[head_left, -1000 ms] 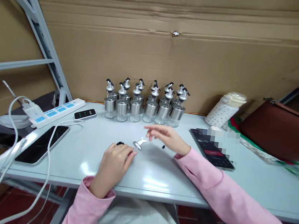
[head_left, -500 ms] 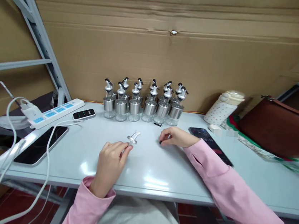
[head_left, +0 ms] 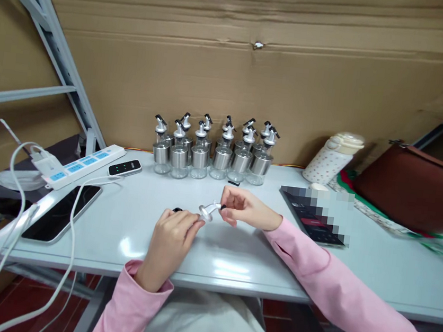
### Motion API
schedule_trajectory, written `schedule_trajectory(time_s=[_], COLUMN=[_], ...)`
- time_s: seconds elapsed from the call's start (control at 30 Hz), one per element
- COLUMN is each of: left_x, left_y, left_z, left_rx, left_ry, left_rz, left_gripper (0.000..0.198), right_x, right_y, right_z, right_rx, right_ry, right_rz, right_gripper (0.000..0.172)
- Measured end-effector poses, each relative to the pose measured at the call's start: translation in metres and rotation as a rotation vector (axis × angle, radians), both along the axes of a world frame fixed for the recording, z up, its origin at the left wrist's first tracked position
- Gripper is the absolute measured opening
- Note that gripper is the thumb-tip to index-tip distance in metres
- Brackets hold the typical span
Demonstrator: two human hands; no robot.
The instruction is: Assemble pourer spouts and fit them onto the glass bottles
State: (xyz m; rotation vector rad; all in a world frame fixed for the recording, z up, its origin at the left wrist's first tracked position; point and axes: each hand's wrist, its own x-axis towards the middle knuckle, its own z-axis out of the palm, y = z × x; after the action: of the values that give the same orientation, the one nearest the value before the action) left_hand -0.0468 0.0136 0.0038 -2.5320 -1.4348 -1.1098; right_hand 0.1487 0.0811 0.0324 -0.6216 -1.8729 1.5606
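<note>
My left hand (head_left: 175, 240) is closed round the base of a silver-grey pour spout (head_left: 207, 213), whose curved tip points right. Between the thumb and fingers of my right hand (head_left: 246, 207) is a small black cap (head_left: 222, 207), held right at the spout's tip; whether it is seated there I cannot tell. A dark end (head_left: 177, 209) shows just behind my left fingers, its kind unclear. Beyond the hands stand several glass bottles (head_left: 180, 156) with steel bands, in two rows, each topped by a similar spout with a black flap.
A small black strip (head_left: 234, 183) lies before the bottles. To the left are a power strip (head_left: 85, 164), a small black device (head_left: 124, 168), a phone (head_left: 62, 214) and white cables. Rightward are another phone (head_left: 307, 216), a dotted flask (head_left: 330, 158) and a brown bag (head_left: 414, 188).
My right hand has moved left with the black cap, up to the spout's tip. My left hand has shifted slightly right and tipped the spout over toward the right.
</note>
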Motion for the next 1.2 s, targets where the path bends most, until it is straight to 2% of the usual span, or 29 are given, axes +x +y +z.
schedule_trajectory(time_s=[0.13, 0.3, 0.37, 0.5, 0.67, 0.77, 0.97, 1.2], left_x=[-0.001, -0.002, -0.003, -0.004, -0.003, -0.002, -0.001, -0.002], left_y=[0.001, 0.001, 0.001, 0.000, 0.000, 0.000, 0.001, 0.001], left_z=[0.000, 0.000, 0.000, 0.000, 0.000, 0.000, 0.000, 0.002], left_rx=[-0.006, -0.017, -0.022, -0.042, -0.051, -0.060, -0.115, -0.108], left_ry=[0.015, 0.010, 0.007, -0.016, -0.026, -0.014, 0.050, 0.072], left_rz=[0.022, 0.050, 0.054, 0.080, 0.094, 0.098, 0.084, 0.127], left_gripper=[0.019, 0.016, 0.016, 0.015, 0.016, 0.017, 0.021, 0.020], right_x=[0.002, 0.001, 0.000, -0.001, -0.002, -0.005, -0.017, -0.019], right_y=[0.001, 0.000, 0.000, 0.001, 0.001, 0.000, -0.005, -0.009], right_z=[0.002, 0.002, 0.001, 0.000, -0.004, -0.009, -0.018, -0.015], right_rx=[0.007, -0.044, -0.038, 0.071, 0.123, 0.079, -0.125, -0.201], right_ry=[-0.011, -0.006, -0.010, -0.043, -0.067, -0.059, 0.077, 0.148], right_rz=[0.019, -0.089, -0.118, -0.126, -0.151, -0.165, -0.184, -0.253], right_gripper=[0.022, 0.020, 0.025, 0.037, 0.038, 0.040, 0.039, 0.032])
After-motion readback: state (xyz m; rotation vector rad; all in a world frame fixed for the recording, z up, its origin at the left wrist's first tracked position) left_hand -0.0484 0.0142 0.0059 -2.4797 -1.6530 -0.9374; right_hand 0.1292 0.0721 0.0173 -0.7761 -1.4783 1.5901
